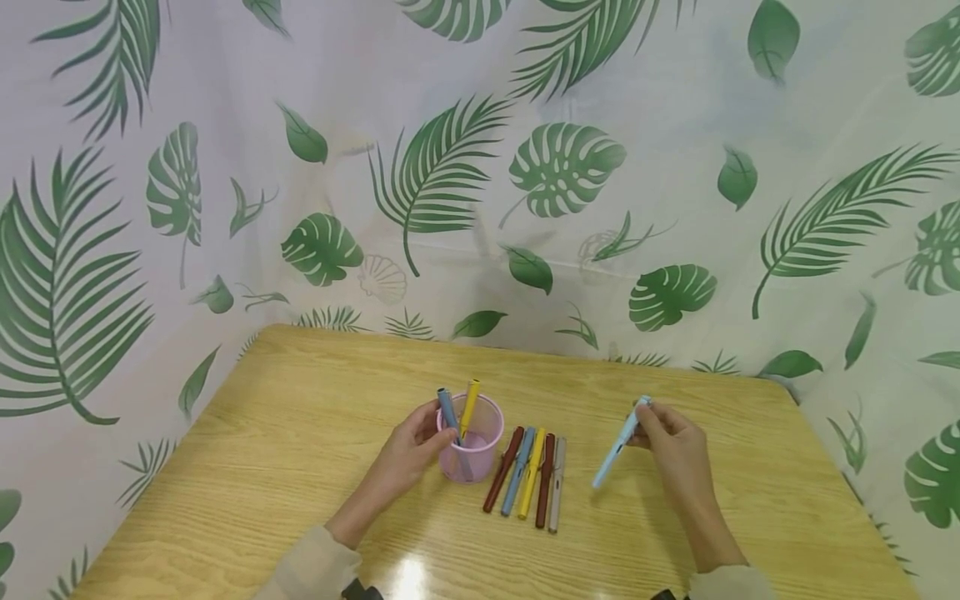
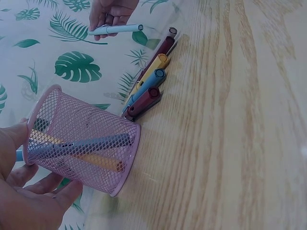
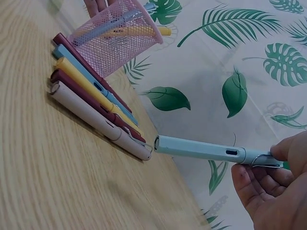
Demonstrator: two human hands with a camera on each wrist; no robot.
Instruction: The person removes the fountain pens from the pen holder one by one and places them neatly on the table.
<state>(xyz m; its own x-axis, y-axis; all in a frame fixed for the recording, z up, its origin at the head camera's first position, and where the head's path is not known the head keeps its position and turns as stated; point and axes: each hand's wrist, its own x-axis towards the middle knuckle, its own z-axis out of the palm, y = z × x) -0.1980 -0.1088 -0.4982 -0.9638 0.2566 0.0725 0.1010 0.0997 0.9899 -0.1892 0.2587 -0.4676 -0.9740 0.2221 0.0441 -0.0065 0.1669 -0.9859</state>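
Observation:
A pink mesh pen cup (image 1: 489, 460) stands on the table, with a blue pen (image 1: 447, 408) and a yellow pen (image 1: 469, 407) leaning inside it. My left hand (image 1: 408, 450) grips the cup's left side, thumb near the rim; the left wrist view shows its fingers around the mesh (image 2: 81, 139). Above the table on the right, my right hand (image 1: 675, 446) pinches a light blue pen (image 1: 619, 446) by its clip end. The pen's other end points down toward the table, as the right wrist view also shows the pen (image 3: 201, 147) tilted in the fingertips.
Right of the cup several pens lie side by side: a dark red pen (image 1: 503, 469), a blue pen (image 1: 518, 472), a yellow pen (image 1: 532, 473), another dark red pen (image 1: 545, 481) and a grey pen (image 1: 557, 485). A leaf-patterned cloth (image 1: 450, 292) hangs behind the wooden table (image 1: 300, 417).

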